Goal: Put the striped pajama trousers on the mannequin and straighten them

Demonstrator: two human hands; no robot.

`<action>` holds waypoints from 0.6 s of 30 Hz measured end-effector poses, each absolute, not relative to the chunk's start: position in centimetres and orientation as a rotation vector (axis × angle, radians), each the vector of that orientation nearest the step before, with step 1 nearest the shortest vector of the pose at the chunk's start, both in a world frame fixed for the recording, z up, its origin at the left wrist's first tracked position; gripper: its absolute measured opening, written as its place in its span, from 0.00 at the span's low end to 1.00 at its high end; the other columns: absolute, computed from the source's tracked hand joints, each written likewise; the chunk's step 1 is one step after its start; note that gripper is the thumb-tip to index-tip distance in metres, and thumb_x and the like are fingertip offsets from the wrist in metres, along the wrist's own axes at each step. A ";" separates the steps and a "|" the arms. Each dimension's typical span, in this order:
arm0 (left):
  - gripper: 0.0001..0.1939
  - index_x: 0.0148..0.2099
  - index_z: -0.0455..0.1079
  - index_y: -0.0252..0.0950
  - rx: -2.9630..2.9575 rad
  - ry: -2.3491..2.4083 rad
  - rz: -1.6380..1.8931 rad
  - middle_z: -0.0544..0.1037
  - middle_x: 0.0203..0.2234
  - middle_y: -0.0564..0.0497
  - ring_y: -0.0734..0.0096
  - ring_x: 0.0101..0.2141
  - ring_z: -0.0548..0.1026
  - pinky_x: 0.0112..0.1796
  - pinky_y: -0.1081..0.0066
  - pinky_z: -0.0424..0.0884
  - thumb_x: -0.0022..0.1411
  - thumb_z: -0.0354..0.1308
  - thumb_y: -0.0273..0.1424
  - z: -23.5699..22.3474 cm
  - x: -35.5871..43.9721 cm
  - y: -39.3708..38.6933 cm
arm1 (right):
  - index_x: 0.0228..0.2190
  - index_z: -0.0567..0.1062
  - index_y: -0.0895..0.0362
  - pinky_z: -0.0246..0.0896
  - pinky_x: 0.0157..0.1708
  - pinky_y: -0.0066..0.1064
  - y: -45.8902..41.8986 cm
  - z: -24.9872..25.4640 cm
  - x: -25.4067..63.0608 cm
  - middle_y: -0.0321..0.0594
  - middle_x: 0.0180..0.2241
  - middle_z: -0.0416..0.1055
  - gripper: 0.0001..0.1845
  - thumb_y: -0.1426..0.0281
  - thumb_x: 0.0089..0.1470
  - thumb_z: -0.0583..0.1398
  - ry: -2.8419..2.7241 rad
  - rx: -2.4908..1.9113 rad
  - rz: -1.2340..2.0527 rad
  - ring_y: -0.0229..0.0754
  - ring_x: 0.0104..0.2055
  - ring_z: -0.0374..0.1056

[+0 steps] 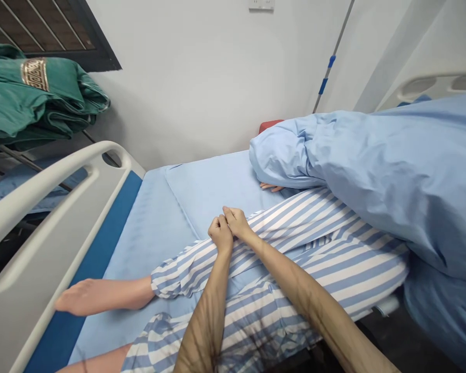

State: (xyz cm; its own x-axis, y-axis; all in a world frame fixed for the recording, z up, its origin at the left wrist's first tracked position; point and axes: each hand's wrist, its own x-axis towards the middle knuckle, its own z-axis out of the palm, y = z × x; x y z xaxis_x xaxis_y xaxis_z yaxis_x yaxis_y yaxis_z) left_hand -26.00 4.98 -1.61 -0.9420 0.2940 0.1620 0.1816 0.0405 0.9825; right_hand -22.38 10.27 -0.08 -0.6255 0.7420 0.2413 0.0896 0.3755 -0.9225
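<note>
My left hand (221, 232) and my right hand (236, 221) are side by side, touching, both closed into fists. They rest at the far edge of the far leg of blue-and-white striped trousers (287, 217), around the knee or shin. Whether cloth is pinched inside the curled fingers is hidden. The trousers are on a figure lying on its back, with a smooth, manikin-like bare foot (104, 296) pointing left. Its nearer leg lies under my forearms, that foot cut off by the lower edge of the view.
A light blue quilt (373, 166) is folded back over the figure's upper body, with fingertips (271, 187) showing beneath. The bed's footboard (101, 207) stands left, green curtain cloth (42, 98) beyond it. A pole (336, 49) and a red object (270, 125) are by the wall.
</note>
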 end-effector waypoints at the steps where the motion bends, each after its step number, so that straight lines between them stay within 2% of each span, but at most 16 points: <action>1: 0.21 0.18 0.50 0.37 0.496 2.189 2.074 0.53 0.13 0.59 0.80 0.20 0.52 0.23 0.74 0.51 0.59 0.51 0.36 -1.7 -26.0 5.0 | 0.16 0.61 0.56 0.46 0.24 0.27 10.3 -0.4 -22.3 0.33 0.16 0.59 0.25 0.57 0.61 0.47 -2.007 -0.713 1.269 0.34 0.22 0.54; 6: 0.20 0.18 0.50 0.38 0.396 2.060 2.151 0.52 0.13 0.60 0.80 0.19 0.52 0.22 0.74 0.52 0.57 0.52 0.35 -1.2 -26.5 5.5 | 0.18 0.65 0.56 0.47 0.26 0.27 10.1 -1.8 -22.4 0.34 0.19 0.63 0.24 0.58 0.61 0.46 -2.044 -0.731 1.248 0.35 0.24 0.56; 11: 0.19 0.18 0.49 0.38 0.464 2.040 2.182 0.52 0.13 0.60 0.80 0.19 0.52 0.22 0.75 0.51 0.57 0.51 0.34 0.8 -26.4 6.9 | 0.16 0.61 0.56 0.48 0.25 0.27 11.0 -1.7 -22.5 0.32 0.16 0.58 0.26 0.53 0.59 0.45 -1.841 -0.728 1.433 0.34 0.23 0.54; 18: 0.21 0.16 0.50 0.38 0.589 2.241 1.913 0.55 0.10 0.59 0.79 0.19 0.53 0.23 0.73 0.51 0.58 0.50 0.34 0.0 -24.5 6.4 | 0.16 0.56 0.54 0.47 0.23 0.27 11.7 -1.3 -22.4 0.30 0.16 0.53 0.23 0.53 0.54 0.49 -1.618 -0.833 1.502 0.34 0.22 0.50</action>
